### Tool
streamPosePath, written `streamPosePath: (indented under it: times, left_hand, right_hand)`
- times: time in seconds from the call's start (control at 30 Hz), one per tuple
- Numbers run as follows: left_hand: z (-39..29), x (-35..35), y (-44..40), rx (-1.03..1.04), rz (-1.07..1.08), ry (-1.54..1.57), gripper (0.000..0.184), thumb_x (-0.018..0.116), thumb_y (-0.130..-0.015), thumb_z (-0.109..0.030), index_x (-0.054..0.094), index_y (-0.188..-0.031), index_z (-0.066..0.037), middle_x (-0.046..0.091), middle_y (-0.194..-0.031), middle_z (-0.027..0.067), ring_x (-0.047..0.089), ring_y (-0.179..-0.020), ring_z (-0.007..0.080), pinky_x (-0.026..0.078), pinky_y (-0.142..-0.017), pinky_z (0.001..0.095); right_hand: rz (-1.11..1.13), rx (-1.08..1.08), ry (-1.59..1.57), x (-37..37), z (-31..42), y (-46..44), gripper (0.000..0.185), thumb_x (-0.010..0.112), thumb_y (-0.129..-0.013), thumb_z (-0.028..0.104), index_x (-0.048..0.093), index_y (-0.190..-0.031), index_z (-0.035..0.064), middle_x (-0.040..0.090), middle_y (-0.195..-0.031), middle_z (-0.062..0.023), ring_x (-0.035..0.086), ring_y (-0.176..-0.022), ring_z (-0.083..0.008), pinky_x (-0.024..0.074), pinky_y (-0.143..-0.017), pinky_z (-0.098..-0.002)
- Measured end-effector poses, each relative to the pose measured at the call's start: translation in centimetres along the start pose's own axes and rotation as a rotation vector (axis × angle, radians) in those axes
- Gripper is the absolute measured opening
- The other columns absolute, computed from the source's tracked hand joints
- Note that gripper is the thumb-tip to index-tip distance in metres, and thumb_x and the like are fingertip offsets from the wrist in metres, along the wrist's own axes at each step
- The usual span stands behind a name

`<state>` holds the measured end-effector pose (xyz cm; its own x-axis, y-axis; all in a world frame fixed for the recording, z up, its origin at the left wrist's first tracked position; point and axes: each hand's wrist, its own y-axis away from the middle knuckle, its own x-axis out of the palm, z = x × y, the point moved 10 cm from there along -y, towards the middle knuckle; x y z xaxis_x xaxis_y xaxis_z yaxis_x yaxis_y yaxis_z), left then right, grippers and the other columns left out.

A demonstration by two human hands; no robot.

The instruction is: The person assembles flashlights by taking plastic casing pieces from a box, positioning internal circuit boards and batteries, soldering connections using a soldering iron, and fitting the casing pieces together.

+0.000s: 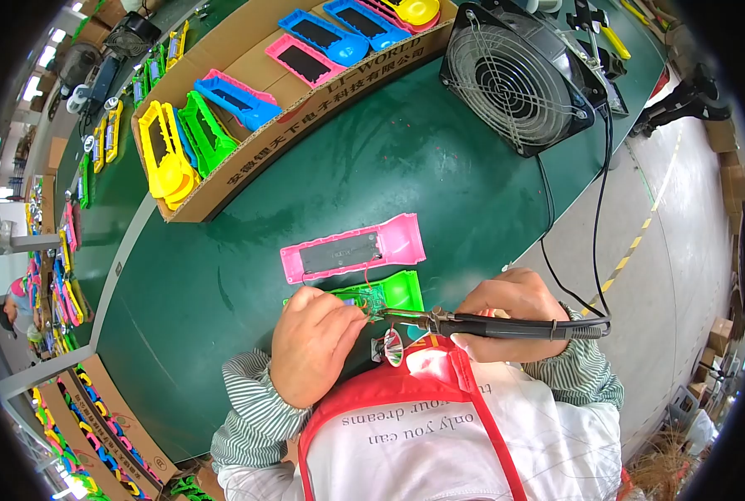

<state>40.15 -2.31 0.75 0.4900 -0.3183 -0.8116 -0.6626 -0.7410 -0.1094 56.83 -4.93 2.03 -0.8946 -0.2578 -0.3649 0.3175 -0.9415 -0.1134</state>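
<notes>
My right hand (510,309) is closed around the handle of a soldering iron (506,326). The iron points left, its tip at a small green circuit board (375,299). That board lies in a green plastic housing (404,290). My left hand (315,338) is pinched at the board's left side, close to the iron's tip. Thin wires run there, but what its fingertips hold is hidden. Just beyond lies a pink plastic housing (401,240) with a black panel (339,252), and a red wire leads from it toward the board. A silver lamp reflector (392,347) sits nearest my apron.
A long cardboard box (305,125) with colored housings stands along the back. At the back right is a black fan (518,83) with a wire guard. Black cables (599,217) hang by the table's right edge. More housings (68,259) lie at the left.
</notes>
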Motion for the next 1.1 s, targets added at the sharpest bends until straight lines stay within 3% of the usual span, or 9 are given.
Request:
streamPosePath:
  times: [0.4,0.57,0.73,0.93,1.03,1.1]
  left_hand:
    - [-0.1,0.2,-0.3,-0.001,-0.008,-0.022,0.012,0.073,-0.074,-0.007,0.066,-0.082,-0.004,0.062,-0.079,0.0066,0.055,-0.078,0.0276,0.046,-0.069,0.0374]
    - [-0.1,0.2,-0.4,0.008,-0.008,-0.021,0.012,0.074,-0.073,-0.007,0.066,-0.082,-0.004,0.062,-0.078,0.0066,0.055,-0.078,0.0274,0.046,-0.069,0.0372]
    - [-0.2,0.1,-0.4,0.007,-0.009,-0.013,0.013,0.074,-0.073,-0.007,0.067,-0.083,-0.004,0.062,-0.078,0.0071,0.056,-0.077,0.0274,0.046,-0.069,0.0372]
    - [0.9,-0.7,-0.8,-0.087,0.103,0.094,0.024,0.075,-0.072,-0.009,0.067,-0.094,-0.003,0.063,-0.083,0.0087,0.057,-0.082,0.0295,0.047,-0.073,0.0381]
    - [1.8,-4.1,-2.6,-0.032,-0.107,-0.18,0.032,0.075,-0.073,-0.011,0.065,-0.102,-0.003,0.061,-0.091,0.0102,0.056,-0.088,0.0293,0.047,-0.077,0.038]
    - [4.4,-3.2,-3.6,-0.069,-0.049,-0.243,0.031,0.075,-0.073,-0.01,0.064,-0.101,-0.003,0.059,-0.094,0.0108,0.055,-0.091,0.0301,0.046,-0.079,0.0376]
  right_hand:
    - [-0.02,-0.01,-0.032,-1.0,0.4,-0.1,0.015,0.074,-0.072,0.006,0.062,-0.08,0.0035,0.06,-0.06,-0.0082,0.06,-0.05,-0.0224,0.0456,-0.048,-0.0316]
    - [-0.132,0.007,0.044,-2.9,0.7,0.0,0.017,0.076,-0.072,0.008,0.062,-0.08,0.0038,0.061,-0.06,-0.008,0.061,-0.051,-0.0226,0.0468,-0.049,-0.0309]
    - [-0.263,-0.005,0.11,-4.2,0.5,-1.0,0.019,0.076,-0.073,0.007,0.059,-0.083,0.0047,0.063,-0.064,-0.0067,0.062,-0.053,-0.0168,0.048,-0.051,-0.0282]
    - [-0.353,-0.027,0.165,-5.5,1.2,-4.2,0.02,0.076,-0.075,0.012,0.061,-0.085,0.004,0.065,-0.068,-0.0067,0.063,-0.057,-0.0152,0.0489,-0.054,-0.0277]
    - [-0.373,-0.006,0.16,-6.1,1.1,-5.3,0.021,0.076,-0.076,0.015,0.062,-0.087,0.0034,0.067,-0.071,-0.0058,0.064,-0.06,-0.0129,0.0497,-0.056,-0.0265]
    - [-0.39,0.0,0.161,-6.2,1.0,-5.7,0.022,0.076,-0.075,0.015,0.062,-0.087,0.0033,0.068,-0.072,-0.0054,0.064,-0.061,-0.012,0.0497,-0.057,-0.026]
